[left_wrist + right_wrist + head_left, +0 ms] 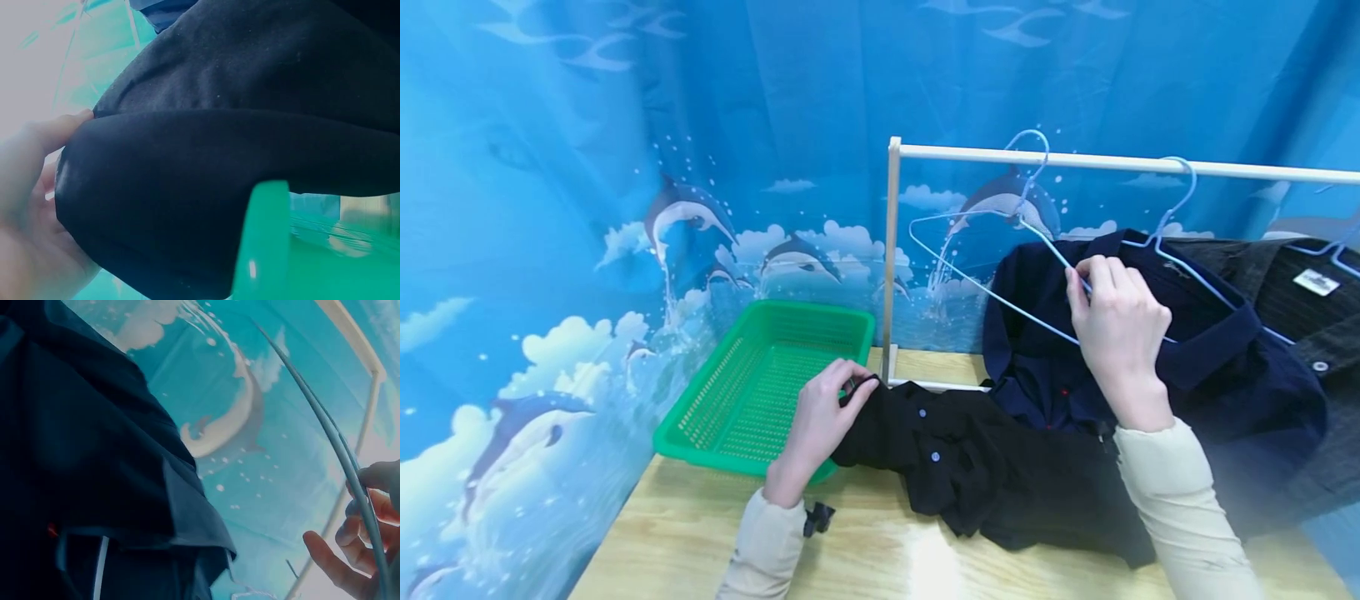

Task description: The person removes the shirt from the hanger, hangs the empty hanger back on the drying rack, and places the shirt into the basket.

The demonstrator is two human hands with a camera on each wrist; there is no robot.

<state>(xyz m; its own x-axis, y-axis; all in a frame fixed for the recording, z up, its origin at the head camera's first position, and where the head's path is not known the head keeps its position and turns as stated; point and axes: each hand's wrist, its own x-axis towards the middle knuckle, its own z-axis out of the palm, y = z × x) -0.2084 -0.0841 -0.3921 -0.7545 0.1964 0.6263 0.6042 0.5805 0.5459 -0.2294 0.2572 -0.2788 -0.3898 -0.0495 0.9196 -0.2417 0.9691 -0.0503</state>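
Note:
My left hand (817,412) pinches the edge of a black buttoned shirt (951,467) between thumb and fingers. In the left wrist view the dark cloth (156,162) spreads out from the thumb and fingertips. The rest of the shirt lies bunched on the table, reaching under my right forearm. With its fingertips, my right hand (1116,321) holds one sloping side of a light blue wire hanger (992,291), whose hook is over the rail. That hanger bears no garment. The right wrist view shows its wire (325,422) between thumb and fingers.
A green basket (700,454) stands left of the shirt on the wooden table (647,533). The white rail (955,152) carries a navy shirt (1217,367) and a dark striped garment (1315,325) at the right. A dolphin-print curtain (812,108) hangs behind.

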